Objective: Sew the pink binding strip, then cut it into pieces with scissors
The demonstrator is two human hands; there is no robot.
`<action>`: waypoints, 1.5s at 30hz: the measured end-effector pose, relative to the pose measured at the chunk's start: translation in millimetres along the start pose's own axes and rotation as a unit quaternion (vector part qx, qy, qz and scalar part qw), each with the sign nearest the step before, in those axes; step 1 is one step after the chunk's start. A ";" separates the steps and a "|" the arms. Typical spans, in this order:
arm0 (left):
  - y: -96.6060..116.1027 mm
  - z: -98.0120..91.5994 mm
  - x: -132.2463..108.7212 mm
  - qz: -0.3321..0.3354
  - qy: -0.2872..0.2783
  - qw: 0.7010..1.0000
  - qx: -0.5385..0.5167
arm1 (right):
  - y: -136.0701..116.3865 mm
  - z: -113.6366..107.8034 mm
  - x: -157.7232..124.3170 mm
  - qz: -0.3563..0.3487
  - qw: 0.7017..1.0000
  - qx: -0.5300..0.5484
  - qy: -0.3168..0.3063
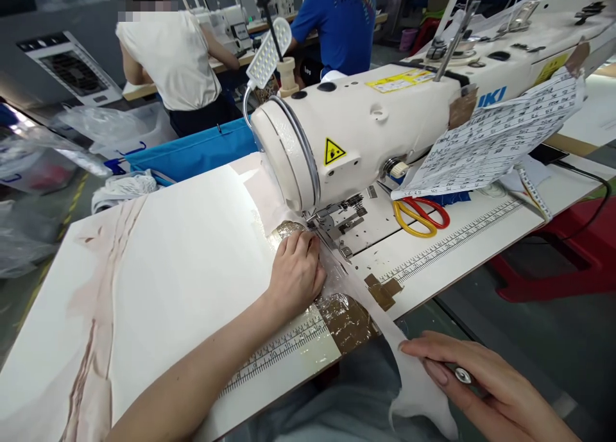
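Head view: my left hand (296, 272) lies on the white sewing table (183, 256) just in front of the white industrial sewing machine (366, 127), fingers bent and held close together, pressing down on the sheer white fabric strip (414, 391) where it runs toward the metal presser foot (332, 227). My fingertips curl away from the camera, so I cannot see exactly what they touch. The needle is hidden behind the machine's rounded head. The strip runs from the foot over a patch of shiny brown tape (346, 320) at the table's edge and hangs down to my right hand (481, 381), which is off the table and low in the frame, cut off at the wrist. Its fingers are straight and pressed together along the cloth; the thumb is underneath, so I cannot tell whether it pinches the strip. A small shiny metal piece (462, 374) shows between two fingers, too small to identify. Scissors with red and yellow handles (421, 214) lie beside the foot, partly under a printed paper chart (495, 137) taped to the machine. Behind, a person in a white top (173, 63) and a person in a blue shirt (337, 25) sit with their backs to me, both cut off by the frame's top.
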State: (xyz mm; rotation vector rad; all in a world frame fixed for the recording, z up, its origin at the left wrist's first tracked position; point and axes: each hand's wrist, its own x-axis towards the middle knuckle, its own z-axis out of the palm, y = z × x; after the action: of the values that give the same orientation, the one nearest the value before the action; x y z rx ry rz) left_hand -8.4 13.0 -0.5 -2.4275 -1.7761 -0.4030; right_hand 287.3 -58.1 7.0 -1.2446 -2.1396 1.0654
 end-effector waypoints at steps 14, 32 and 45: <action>-26.8 12.1 24.0 0.041 0.035 0.996 0.067 | -82.7 -2.0 54.5 -0.125 0.975 0.101 -0.152; -51.1 16.9 25.0 -0.069 0.080 0.961 -0.256 | -20.7 47.7 130.6 -0.126 0.968 -0.172 0.131; -51.2 17.7 25.3 -0.087 0.067 0.962 -0.250 | -26.4 53.1 139.9 -0.101 0.964 -0.221 0.109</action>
State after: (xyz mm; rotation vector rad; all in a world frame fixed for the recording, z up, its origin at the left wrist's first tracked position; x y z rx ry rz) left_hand -47.1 56.4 -14.2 -2.4612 -2.0298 -1.1308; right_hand 167.3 34.4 -4.6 -1.2244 -2.3360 0.3541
